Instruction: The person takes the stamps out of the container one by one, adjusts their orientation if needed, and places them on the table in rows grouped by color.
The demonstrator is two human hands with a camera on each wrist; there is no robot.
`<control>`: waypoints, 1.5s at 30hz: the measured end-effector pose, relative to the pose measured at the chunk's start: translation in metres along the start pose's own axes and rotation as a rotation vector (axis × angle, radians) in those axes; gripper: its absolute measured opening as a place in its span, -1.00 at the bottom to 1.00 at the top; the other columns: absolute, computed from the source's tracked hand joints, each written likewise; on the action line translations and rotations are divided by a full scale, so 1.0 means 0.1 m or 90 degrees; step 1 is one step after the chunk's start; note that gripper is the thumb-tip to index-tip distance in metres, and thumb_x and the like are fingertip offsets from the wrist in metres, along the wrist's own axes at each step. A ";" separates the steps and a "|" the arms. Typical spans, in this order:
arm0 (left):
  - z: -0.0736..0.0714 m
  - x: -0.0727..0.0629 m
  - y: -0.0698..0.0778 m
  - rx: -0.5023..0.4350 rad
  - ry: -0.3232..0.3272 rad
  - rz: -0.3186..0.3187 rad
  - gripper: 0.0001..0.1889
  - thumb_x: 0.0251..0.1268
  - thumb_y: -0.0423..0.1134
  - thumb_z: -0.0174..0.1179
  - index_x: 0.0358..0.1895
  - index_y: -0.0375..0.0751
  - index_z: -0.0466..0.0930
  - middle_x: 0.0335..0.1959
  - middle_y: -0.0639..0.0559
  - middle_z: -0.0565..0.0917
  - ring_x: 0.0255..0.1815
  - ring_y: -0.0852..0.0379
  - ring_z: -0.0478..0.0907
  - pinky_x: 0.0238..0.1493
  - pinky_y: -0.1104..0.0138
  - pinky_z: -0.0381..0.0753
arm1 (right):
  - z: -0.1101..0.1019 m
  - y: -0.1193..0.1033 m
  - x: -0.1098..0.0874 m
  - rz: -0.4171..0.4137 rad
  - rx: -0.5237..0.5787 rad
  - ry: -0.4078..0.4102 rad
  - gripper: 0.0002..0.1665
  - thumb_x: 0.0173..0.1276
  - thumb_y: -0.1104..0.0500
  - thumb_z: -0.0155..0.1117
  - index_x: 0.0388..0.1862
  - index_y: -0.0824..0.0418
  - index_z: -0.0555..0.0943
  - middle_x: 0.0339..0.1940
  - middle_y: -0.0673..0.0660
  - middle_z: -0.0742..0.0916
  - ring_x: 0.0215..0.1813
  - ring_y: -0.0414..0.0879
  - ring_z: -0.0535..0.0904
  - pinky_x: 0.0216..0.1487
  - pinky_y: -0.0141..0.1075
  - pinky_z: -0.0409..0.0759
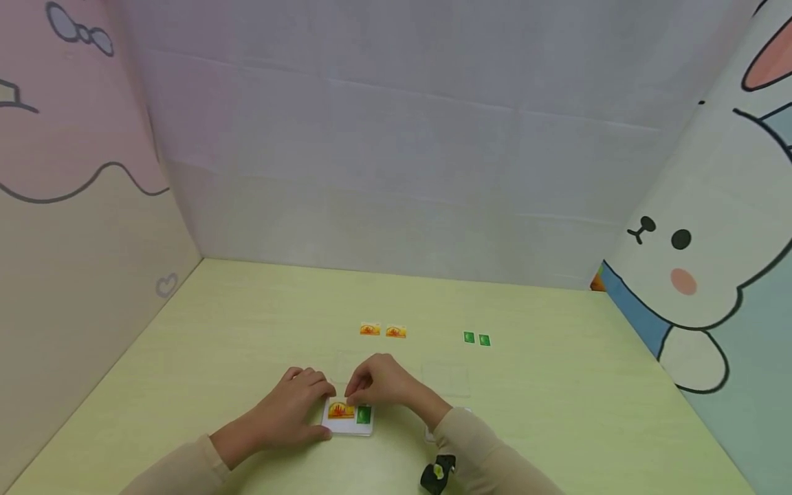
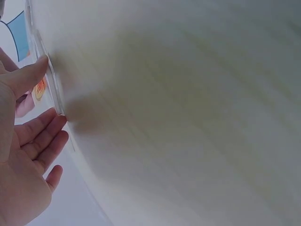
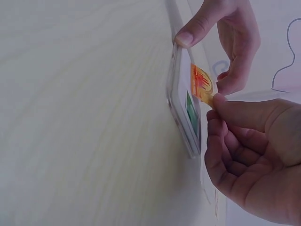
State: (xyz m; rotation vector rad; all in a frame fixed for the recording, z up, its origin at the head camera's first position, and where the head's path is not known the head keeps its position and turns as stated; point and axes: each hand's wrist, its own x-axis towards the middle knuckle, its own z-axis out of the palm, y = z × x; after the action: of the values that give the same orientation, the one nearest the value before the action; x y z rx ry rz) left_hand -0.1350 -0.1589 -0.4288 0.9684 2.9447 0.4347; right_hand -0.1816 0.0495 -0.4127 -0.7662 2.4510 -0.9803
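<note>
A flat white square case (image 1: pixel 351 430) with clear edges lies on the table in front of me. My left hand (image 1: pixel 291 412) holds it at its left side, thumb at the near corner and fingertips at the far one. An orange stamp-like picture piece (image 3: pixel 202 84) stands tilted on its white face, one edge lifted. My right hand (image 3: pixel 256 150) pinches the piece's free corner between thumb and forefinger. Beside it on the case lies a green stamp-like piece (image 1: pixel 364 414). In the left wrist view, the left thumb (image 2: pixel 33 75) and fingertips touch the case's edge.
Two orange pieces (image 1: pixel 383 331) and two green pieces (image 1: pixel 477 339) lie farther back on the table (image 1: pixel 272 295). Faint clear square covers (image 1: pixel 445 380) sit just beyond the hands. Another white case (image 1: pixel 429 435) is mostly hidden beneath the right sleeve, near a black object (image 1: pixel 436 476).
</note>
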 end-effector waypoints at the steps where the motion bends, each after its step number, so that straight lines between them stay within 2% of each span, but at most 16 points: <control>1: 0.00 0.00 0.00 -0.001 0.000 -0.002 -0.47 -0.07 0.13 0.42 -0.07 -0.08 0.59 -0.13 0.16 0.59 -0.03 0.18 0.45 0.13 0.06 0.32 | 0.00 0.00 0.00 0.000 0.002 -0.003 -0.94 0.12 0.23 0.46 -0.44 0.20 0.74 -0.53 0.04 0.74 -0.51 -0.39 0.49 -0.40 -0.55 0.46; 16: 0.02 0.00 -0.04 -0.002 0.000 0.004 -0.49 -0.05 0.13 0.41 -0.07 -0.08 0.58 -0.13 0.16 0.58 -0.04 0.17 0.42 0.13 0.08 0.31 | -0.05 0.03 0.03 0.007 0.014 -0.027 -0.93 0.15 0.21 0.44 -0.42 0.21 0.74 -0.48 0.07 0.77 -0.48 -0.36 0.50 -0.40 -0.55 0.43; 27: 0.09 0.02 -0.04 -0.008 0.007 0.018 -0.48 -0.05 0.13 0.41 -0.05 -0.08 0.59 -0.14 0.16 0.58 -0.06 0.18 0.43 0.11 0.08 0.32 | -0.07 0.09 0.02 0.007 0.026 -0.051 -0.93 0.16 0.21 0.43 -0.41 0.20 0.75 -0.47 0.13 0.78 -0.49 -0.34 0.48 -0.44 -0.53 0.40; 45: 0.15 0.00 -0.03 -0.013 -0.007 -0.010 -0.46 -0.05 0.13 0.41 -0.04 -0.11 0.59 -0.11 0.12 0.60 -0.03 0.15 0.45 0.14 0.07 0.32 | -0.08 0.13 0.04 0.031 0.042 -0.072 -0.91 0.18 0.20 0.42 -0.40 0.22 0.75 -0.49 0.13 0.76 -0.51 -0.28 0.48 -0.46 -0.48 0.42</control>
State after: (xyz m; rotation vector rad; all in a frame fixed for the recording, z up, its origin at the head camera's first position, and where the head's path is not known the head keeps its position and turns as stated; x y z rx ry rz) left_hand -0.1353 -0.1577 -0.4438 0.9414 2.9293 0.4564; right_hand -0.1935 0.0587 -0.4176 -0.7161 2.3170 -0.9679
